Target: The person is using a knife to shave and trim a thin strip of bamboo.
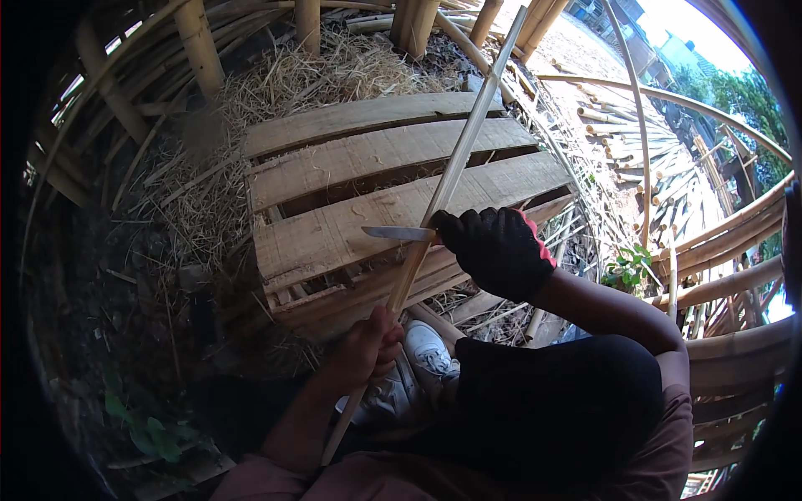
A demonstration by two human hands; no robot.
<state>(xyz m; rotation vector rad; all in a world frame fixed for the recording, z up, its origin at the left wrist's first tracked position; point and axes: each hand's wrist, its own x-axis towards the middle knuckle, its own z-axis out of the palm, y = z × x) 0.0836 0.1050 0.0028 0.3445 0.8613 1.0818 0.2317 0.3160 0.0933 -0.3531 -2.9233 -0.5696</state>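
A long, pale bamboo strip (460,159) slants from my lap up across a wooden pallet (334,230) toward the far right. Bare and wrapped round its lower part is my left hand (368,346). My right hand (497,250), in a black glove with red at the cuff, is closed on a knife (393,233). The blade points left and crosses the strip just above the left hand; whether its edge bites into the bamboo cannot be told. The glove hides most of the knife's handle.
Dry shavings (334,67) heap behind and left of the pallet. Upright bamboo posts (199,46) stand at the back. Cut bamboo poles (660,167) lie stacked on the right, beside bent bamboo rails (727,292). My white shoe (428,347) rests close to the pallet's near side.
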